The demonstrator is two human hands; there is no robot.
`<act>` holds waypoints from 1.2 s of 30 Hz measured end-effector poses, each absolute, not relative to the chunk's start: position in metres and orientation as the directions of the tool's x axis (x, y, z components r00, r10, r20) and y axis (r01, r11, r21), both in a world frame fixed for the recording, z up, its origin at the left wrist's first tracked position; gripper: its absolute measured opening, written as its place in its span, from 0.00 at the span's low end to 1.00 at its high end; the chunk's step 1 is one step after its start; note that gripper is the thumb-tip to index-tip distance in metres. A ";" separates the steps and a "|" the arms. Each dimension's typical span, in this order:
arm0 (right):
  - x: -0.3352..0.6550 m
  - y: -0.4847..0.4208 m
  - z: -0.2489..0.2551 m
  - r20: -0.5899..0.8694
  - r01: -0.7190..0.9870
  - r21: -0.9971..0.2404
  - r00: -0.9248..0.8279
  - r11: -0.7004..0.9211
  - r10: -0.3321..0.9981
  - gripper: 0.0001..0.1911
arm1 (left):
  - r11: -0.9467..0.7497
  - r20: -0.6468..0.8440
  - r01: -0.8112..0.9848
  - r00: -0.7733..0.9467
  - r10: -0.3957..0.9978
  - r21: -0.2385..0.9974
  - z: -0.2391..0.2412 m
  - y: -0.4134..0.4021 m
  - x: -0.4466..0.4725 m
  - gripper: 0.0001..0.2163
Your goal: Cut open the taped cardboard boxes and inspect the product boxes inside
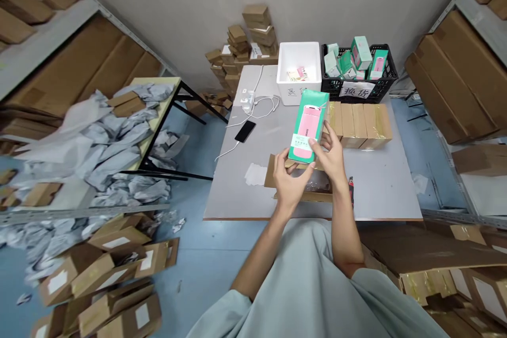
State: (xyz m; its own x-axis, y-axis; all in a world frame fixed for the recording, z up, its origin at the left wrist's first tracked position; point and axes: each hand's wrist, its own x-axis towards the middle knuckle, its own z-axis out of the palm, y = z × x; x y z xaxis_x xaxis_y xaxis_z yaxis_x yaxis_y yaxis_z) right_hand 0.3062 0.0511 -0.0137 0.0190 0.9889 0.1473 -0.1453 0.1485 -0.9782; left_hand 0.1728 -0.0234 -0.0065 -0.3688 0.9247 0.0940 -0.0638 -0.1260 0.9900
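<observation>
Both my hands hold up a green retail box point(308, 124) with a pink product pictured on its front, above the grey table point(380, 185). My left hand point(291, 179) grips its lower end from below. My right hand point(330, 153) holds its right side with the fingers wrapped round the edge. Under my hands lies an opened brown cardboard box point(273, 171) with its flaps spread. A row of taped brown cartons point(358, 124) stands just behind the green box.
At the table's far edge stand a white foam bin point(299, 60) and a black crate point(358, 84) of green boxes. A black phone point(245, 131) with white cables lies left. Cardboard boxes point(103, 285) and grey wrapping litter the floor left; shelves flank both sides.
</observation>
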 end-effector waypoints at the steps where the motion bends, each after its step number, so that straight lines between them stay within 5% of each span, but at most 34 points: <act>1: 0.305 0.050 -0.015 0.135 -0.172 -0.976 0.012 0.135 0.991 0.55 | -0.121 0.088 -0.067 -0.370 0.925 0.990 -0.007 -0.025 0.170 0.33; 9: 0.292 0.047 -0.013 0.034 -0.266 -0.964 -0.081 0.011 0.996 0.52 | 0.258 -0.320 -0.569 -0.010 0.947 0.781 -0.014 -0.021 0.129 0.29; 16: 0.264 0.042 0.002 0.065 -0.125 -0.990 0.017 0.066 0.998 0.49 | 0.140 -0.241 -0.520 -0.130 0.962 0.842 -0.021 -0.004 0.122 0.29; 20: 0.250 0.035 0.003 0.041 -0.037 -0.998 0.095 0.044 0.995 0.59 | -0.018 -0.090 -0.346 -0.293 0.952 0.938 -0.018 -0.001 0.126 0.32; 24: 0.242 0.032 0.000 0.028 -0.058 -0.998 0.113 0.034 0.993 0.63 | -0.077 0.018 -0.236 -0.241 0.970 0.969 -0.015 -0.003 0.114 0.32; 30: 0.243 0.019 -0.009 -0.045 -0.176 -0.984 0.161 -0.016 0.986 0.57 | 0.291 -0.260 -0.461 0.131 0.957 0.838 -0.035 0.008 0.073 0.28; 36: 0.243 0.008 -0.027 -0.086 -0.182 -0.982 0.146 -0.059 0.986 0.53 | 0.396 -0.335 -0.464 0.211 0.918 0.793 -0.056 0.018 0.064 0.31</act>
